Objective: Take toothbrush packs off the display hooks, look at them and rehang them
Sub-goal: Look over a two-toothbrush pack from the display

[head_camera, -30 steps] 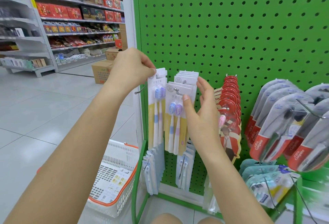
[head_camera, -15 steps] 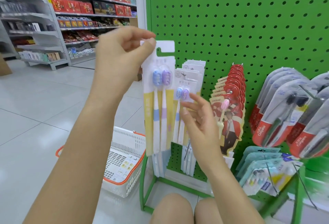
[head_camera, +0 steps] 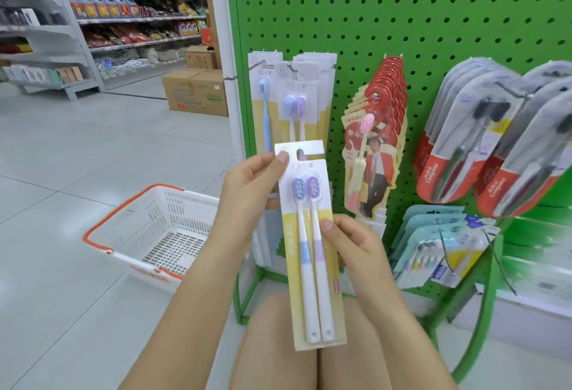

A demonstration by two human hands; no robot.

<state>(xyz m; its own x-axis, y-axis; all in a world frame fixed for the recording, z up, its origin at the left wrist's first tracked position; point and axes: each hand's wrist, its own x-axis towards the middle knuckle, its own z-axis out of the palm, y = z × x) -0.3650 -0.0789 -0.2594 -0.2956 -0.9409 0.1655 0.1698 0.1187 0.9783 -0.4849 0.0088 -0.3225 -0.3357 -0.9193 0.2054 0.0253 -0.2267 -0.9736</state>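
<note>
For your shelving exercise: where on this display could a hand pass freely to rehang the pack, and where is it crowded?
Free: bare green pegboard above all hooks. Crowded: the yellow packs and red packs hang close together, Colgate packs overlapping on the right.

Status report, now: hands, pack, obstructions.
Left hand pinches pack top. Right hand grips its edge. Pack off hook, upright. Nothing blocking.
</note>
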